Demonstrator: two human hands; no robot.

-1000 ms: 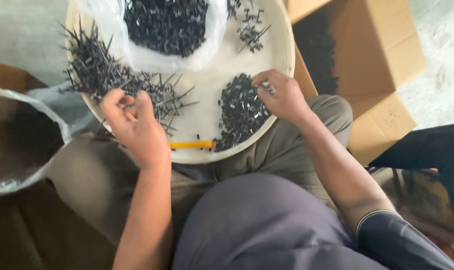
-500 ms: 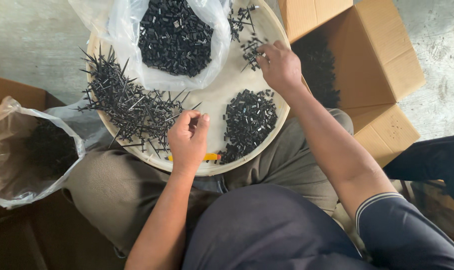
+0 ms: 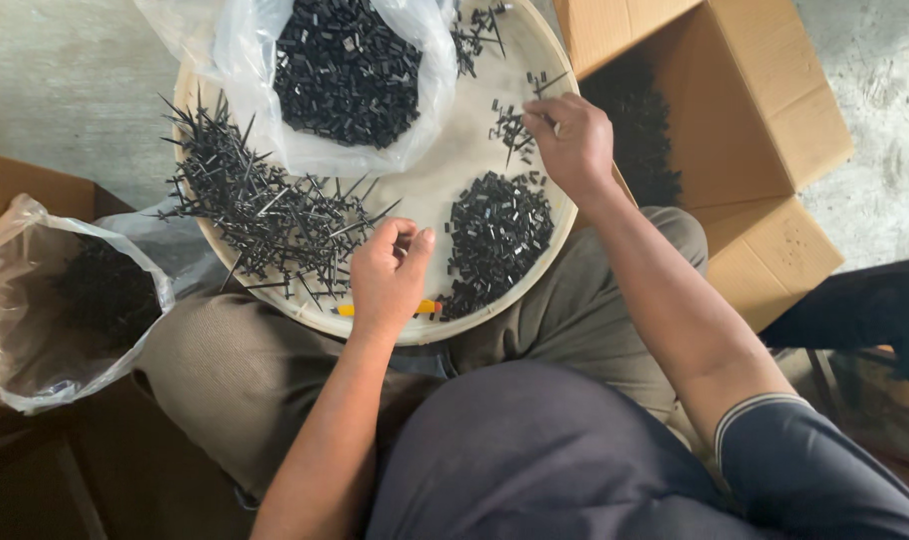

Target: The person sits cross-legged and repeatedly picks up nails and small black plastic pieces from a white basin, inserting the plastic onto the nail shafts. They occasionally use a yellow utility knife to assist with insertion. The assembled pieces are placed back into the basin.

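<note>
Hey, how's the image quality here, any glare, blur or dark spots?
Head view: soft, even daylight on the round tray; mild sheen on the clear plastic bag; both hands, left hand and right hand, fairly sharp; bottom-left corner falls into deep shadow.

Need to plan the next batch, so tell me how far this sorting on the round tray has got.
Done: a heap of small black pieces lies sorted on the round tray.
In hand: the right hand picks at a few loose pieces near the far rim; the left hand is curled beside the spiky pile.
Left: that spiky pile and the open bag of black pieces.
</note>
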